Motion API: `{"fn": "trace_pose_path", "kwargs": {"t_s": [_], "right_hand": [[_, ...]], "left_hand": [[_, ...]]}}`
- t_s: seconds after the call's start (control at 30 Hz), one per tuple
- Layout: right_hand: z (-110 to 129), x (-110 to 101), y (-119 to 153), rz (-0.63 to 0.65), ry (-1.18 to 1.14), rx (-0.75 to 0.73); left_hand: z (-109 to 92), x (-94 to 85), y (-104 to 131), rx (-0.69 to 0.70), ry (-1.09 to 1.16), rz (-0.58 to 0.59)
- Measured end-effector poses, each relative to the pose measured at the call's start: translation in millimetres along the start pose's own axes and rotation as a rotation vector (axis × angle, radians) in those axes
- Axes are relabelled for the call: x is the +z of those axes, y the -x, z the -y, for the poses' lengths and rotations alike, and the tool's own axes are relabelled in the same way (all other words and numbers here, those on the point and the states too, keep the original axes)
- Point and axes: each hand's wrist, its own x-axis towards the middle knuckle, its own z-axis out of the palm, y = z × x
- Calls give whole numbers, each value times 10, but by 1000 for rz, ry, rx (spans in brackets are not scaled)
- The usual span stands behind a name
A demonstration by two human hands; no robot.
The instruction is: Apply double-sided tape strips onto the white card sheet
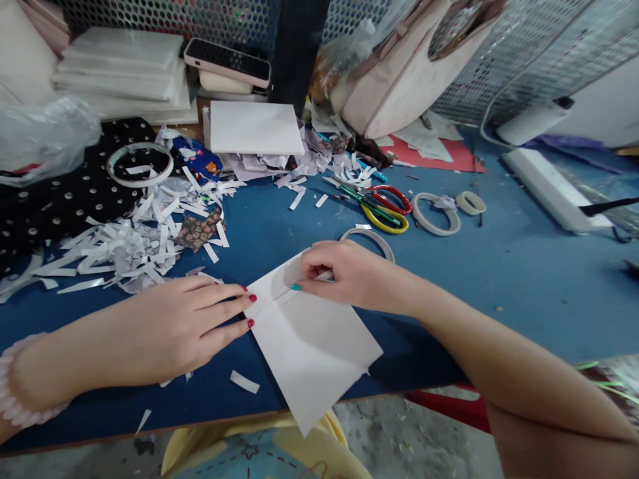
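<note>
A white folded paper piece [319,346] lies at an angle at the table's front edge, one corner jutting past it. My left hand [184,322] lies flat with its fingers spread, the fingertips resting on the paper's left corner. Near the upper edge, my right hand [344,273] has its thumb and curled fingers pressed together over a narrow strip or flap along the fold; what is between them is too small to tell. Just behind my right hand, partly hidden by it, a roll of tape [372,234] lies on the table.
Paper scraps [134,246] heap at the left beside a black dotted cloth [64,199]. Scissors [387,207] and more tape rolls [436,214] lie behind my right hand. A white stack [257,126], a phone [227,61], a pink bag [399,73] and a power strip [554,189] stand farther back.
</note>
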Motion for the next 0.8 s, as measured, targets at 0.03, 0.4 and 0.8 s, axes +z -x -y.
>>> {"fn": "trace_pose_path", "kwargs": {"t_s": [0.03,0.4,0.8], "right_hand": [[-4,3,-1,-2,2,0],[-7,14,-2,-15,4,0],[-10,18,6,-16,6,-1]], "left_hand": [[-1,-3,1,-1,1,2],[6,-2,-2,15,-22,-18],[-2,-1,-1,23,-21,-40]]}}
